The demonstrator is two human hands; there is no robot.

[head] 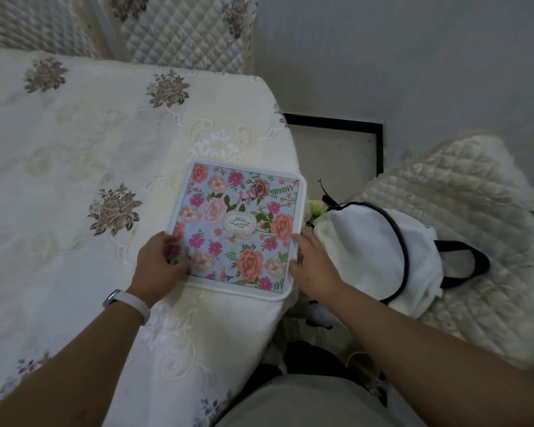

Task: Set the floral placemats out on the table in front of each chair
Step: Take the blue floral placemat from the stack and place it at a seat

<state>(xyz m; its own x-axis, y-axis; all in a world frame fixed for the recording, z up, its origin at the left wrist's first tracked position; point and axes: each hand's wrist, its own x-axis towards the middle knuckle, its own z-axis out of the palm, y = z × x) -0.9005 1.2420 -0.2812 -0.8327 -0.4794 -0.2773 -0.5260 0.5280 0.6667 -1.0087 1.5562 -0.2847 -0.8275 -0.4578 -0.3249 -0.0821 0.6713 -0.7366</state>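
Floral placemat (238, 226): 1 only in view, squarish w/ rounded corners, flat and thin, white border round a pale-blue print of pink, coral and magenta blooms, small oval label at centre. It lies flat on the bench (74, 149), at the right end, turned a bit askew; its right rim runs just along the bench's right edge, can't tell if it overhangs. Bench is covered by a cream cloth w/ embroidered scrollwork and brown-grey flower motifs, soft-looking, draping over the edge. Hands, 2, set apart, one at each side of the mat: left hand (159, 263) rests palm-down on the near-left corner, fingers and thumb on top of the print; right hand (313, 266) touches the right rim w/ relaxed fingers, not visibly gripping. White wristband (127, 303) on the left wrist. Chairs, 2: far chair (179, 29) beyond the bench's far edge, quilted diamond-stitch cover w/ the same flower motifs; right chair (475, 211) beside the bench's right end, quilted cream seat w/ fluffy trim. On that seat sits 1 white fabric bag (373, 251), dark piping and dark handles, mouth open, just beside the right hand. Left of the mat the cloth is bare over a wide stretch; on the right, only a narrow gap betw. bench edge and bag.
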